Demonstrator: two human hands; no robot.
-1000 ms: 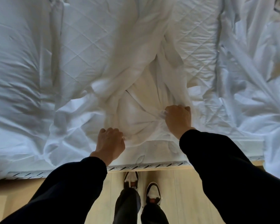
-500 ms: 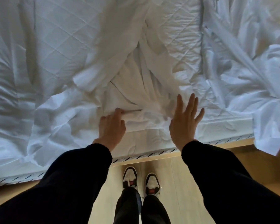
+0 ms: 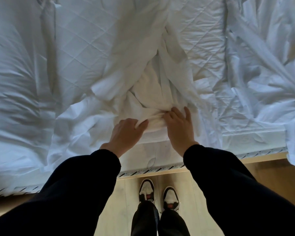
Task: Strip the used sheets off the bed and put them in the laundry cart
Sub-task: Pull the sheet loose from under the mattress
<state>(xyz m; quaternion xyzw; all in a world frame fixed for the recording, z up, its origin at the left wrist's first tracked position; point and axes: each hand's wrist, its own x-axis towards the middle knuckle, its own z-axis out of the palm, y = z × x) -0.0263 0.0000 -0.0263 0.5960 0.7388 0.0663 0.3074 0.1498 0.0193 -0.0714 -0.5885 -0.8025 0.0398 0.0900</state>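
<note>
A white sheet (image 3: pixel 148 92) lies gathered into a bunch in the middle of the bed, above the near edge. My left hand (image 3: pixel 126 133) curls its fingers around the lower left fold of that bunch. My right hand (image 3: pixel 179 126) presses on the bunch's lower right side, thumb out, fingertips tucked into the cloth. The quilted mattress pad (image 3: pixel 85 40) shows bare on both sides of the bunch. No laundry cart is in view.
A rumpled white duvet (image 3: pixel 266 65) covers the right part of the bed and hangs over the edge. More white bedding (image 3: pixel 15 79) lies at the left. The mattress edge (image 3: pixel 152 169) runs just ahead of my shoes (image 3: pixel 158 195) on the pale wooden floor.
My right hand let go, spread open flat, and now bends its fingers into the sheet bunch again. Both hands have shifted closer together on the bunch.
</note>
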